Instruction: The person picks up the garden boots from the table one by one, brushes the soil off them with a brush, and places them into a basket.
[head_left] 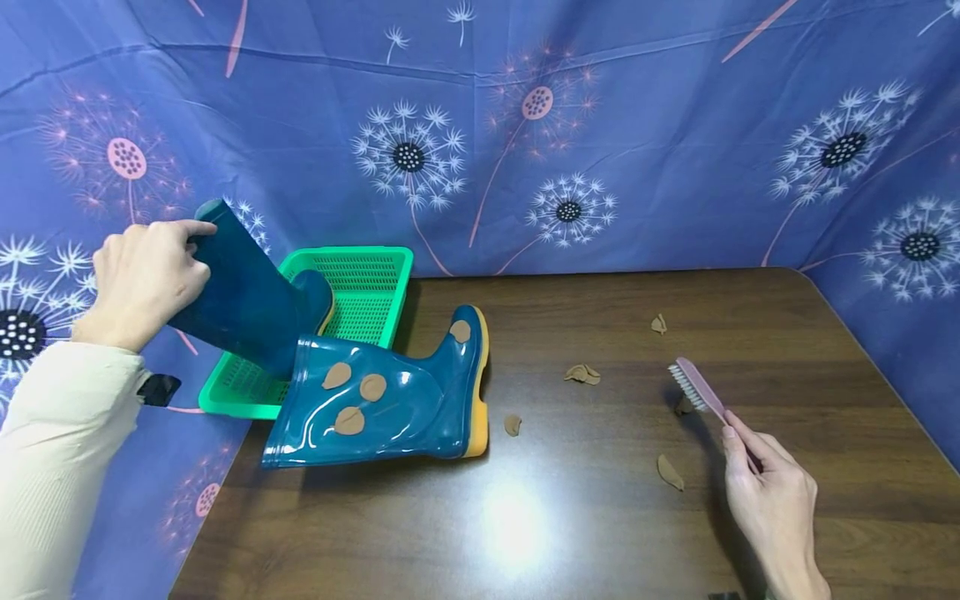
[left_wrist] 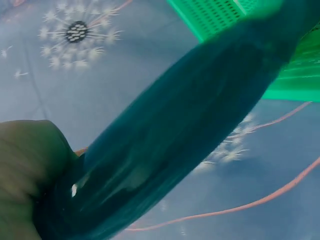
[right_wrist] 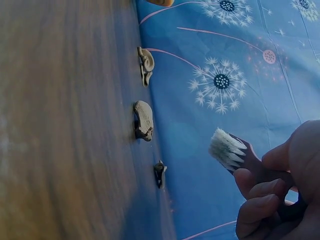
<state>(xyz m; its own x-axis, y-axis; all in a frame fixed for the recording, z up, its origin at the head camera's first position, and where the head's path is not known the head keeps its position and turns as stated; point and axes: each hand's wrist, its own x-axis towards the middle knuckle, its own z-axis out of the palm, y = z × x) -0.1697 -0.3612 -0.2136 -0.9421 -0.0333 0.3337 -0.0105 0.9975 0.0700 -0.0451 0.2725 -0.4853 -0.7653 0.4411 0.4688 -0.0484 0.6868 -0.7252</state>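
My left hand (head_left: pixel 150 271) grips the top of a dark blue rain boot (head_left: pixel 243 296). This boot slants down to the right, its foot in the green plastic basket (head_left: pixel 403 287). A second blue rain boot (head_left: pixel 412 404) with a yellow sole lies on its side, its shaft overlapping the basket's front corner. Flat brown clay-like patches (head_left: pixel 348 421) stick to its shaft, and one to its toe. At the right, my right hand (head_left: pixel 772 492) holds a pink brush (head_left: pixel 701 385) by its handle. Its white bristles (right_wrist: pixel 226 149) are above the table, apart from the boots.
Several loose brown flakes (head_left: pixel 583 374) are scattered over the wooden table (head_left: pixel 600 517), one partly behind the brush. A blue cloth (head_left: pixel 637 150) with a dandelion print hangs behind the table and along its sides. Light glares off the tabletop near the front.
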